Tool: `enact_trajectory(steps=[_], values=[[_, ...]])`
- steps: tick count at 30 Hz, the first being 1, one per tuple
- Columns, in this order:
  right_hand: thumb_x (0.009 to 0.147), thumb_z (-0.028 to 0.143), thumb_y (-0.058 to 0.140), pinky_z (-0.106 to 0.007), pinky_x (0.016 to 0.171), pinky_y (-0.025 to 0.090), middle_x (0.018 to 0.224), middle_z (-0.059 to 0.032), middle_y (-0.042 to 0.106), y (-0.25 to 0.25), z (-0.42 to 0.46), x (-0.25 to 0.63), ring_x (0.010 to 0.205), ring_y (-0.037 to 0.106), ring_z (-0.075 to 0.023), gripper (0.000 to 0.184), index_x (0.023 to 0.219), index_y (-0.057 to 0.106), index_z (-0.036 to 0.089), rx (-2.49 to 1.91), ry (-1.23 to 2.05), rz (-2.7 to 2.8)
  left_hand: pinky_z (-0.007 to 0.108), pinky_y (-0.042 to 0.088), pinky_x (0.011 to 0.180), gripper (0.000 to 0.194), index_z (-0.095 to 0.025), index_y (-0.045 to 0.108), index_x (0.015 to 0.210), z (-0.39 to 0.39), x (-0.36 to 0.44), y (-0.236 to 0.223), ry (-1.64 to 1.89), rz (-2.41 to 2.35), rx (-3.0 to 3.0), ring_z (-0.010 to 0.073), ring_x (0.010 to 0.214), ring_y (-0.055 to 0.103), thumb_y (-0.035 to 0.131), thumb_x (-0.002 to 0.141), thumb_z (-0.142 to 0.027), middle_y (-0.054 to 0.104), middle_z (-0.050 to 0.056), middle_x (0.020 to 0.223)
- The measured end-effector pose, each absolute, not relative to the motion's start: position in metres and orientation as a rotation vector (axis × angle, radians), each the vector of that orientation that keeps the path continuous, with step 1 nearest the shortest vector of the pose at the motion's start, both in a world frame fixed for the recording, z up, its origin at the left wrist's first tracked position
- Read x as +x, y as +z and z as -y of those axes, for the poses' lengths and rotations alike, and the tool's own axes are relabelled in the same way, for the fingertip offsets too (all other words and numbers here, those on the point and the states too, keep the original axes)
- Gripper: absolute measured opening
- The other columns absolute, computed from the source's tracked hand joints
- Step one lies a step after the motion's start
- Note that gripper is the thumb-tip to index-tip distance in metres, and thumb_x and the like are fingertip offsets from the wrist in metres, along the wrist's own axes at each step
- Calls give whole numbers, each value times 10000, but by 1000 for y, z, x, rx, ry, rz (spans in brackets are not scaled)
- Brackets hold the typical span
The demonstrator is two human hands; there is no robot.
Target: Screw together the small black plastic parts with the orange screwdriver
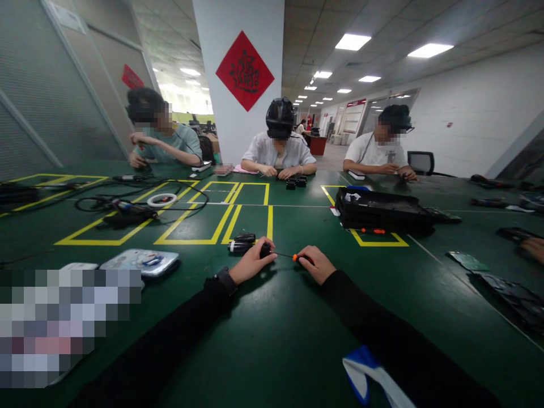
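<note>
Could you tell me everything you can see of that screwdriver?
The screwdriver has a thin, metal-looking shaft, an orange collar and a dark handle, perhaps plastic. The right hand holds it by the handle, nearly level over the green table, its shaft pointing toward the dark piece in the left hand. Whether the tip touches that piece is too small to tell.

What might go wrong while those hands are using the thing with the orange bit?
The thin tool, maybe a screwdriver, is in the right hand and its shaft points toward the left hand. If it slips off the black piece held there, it might poke that hand.

The other black pieces lie right beside the left hand and look rounded, so a bump could perhaps set them rolling.
</note>
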State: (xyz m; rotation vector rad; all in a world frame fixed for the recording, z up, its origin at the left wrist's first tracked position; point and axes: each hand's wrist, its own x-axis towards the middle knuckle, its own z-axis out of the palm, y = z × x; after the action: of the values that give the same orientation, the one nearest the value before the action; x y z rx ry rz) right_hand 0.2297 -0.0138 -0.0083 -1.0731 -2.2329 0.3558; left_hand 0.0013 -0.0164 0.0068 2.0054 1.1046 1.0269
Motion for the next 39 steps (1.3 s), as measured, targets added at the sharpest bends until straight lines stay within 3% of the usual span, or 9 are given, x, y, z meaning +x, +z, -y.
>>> enact_trajectory(steps=[6, 11, 16, 20, 27, 34, 39], values=[[752, 168, 504, -306, 751, 379, 840, -49, 545, -11, 12, 231, 823, 475, -166, 111, 850, 555, 165, -1056, 335, 2220, 300, 381, 804, 231, -192, 457, 929, 18, 2, 8, 1015, -1100, 1998, 144, 824, 504, 507, 741, -317, 533, 10, 878], [682, 163, 579, -289, 723, 394, 863, -36, 542, -12, 15, 229, 811, 485, -157, 209, 881, 518, 174, -1080, 412, 2176, 306, 379, 815, 231, -190, 459, 923, 18, 2, 8, 1005, -1116, 2003, 151, 839, 504, 513, 737, -317, 534, 13, 883], [752, 208, 520, -301, 760, 392, 893, -50, 546, -11, 14, 230, 846, 487, -159, 192, 941, 533, 171, -1074, 424, 2180, 288, 385, 796, 237, -195, 458, 924, 16, 1, 6, 1016, -1102, 2008, 141, 825, 503, 502, 745, -345, 535, 3, 875], [822, 207, 410, -312, 771, 379, 811, -51, 547, -11, 10, 231, 809, 482, -156, 174, 805, 576, 159, -1078, 350, 2200, 280, 384, 785, 239, -195, 461, 927, 16, 1, 5, 1022, -1094, 2015, 136, 807, 503, 490, 754, -357, 536, 0, 867], [769, 189, 487, -298, 740, 394, 825, -45, 549, -13, 9, 233, 806, 486, -157, 102, 840, 556, 166, -1039, 347, 2205, 283, 389, 759, 255, -198, 474, 925, 16, 0, 5, 1023, -1134, 1997, 138, 774, 505, 489, 753, -385, 541, 5, 851], [697, 198, 572, -281, 713, 417, 834, -25, 553, -13, 11, 233, 767, 511, -139, 205, 892, 513, 174, -1101, 480, 2146, 279, 389, 754, 247, -193, 478, 921, 17, 0, 6, 1018, -1120, 1998, 135, 770, 498, 467, 767, -386, 536, 4, 840], [764, 208, 498, -317, 781, 398, 886, -58, 554, -12, 10, 233, 863, 489, -162, 173, 922, 554, 165, -1099, 401, 2145, 280, 393, 749, 244, -190, 472, 923, 17, 1, 7, 1016, -1110, 1999, 135, 771, 497, 457, 774, -384, 532, 8, 850]])
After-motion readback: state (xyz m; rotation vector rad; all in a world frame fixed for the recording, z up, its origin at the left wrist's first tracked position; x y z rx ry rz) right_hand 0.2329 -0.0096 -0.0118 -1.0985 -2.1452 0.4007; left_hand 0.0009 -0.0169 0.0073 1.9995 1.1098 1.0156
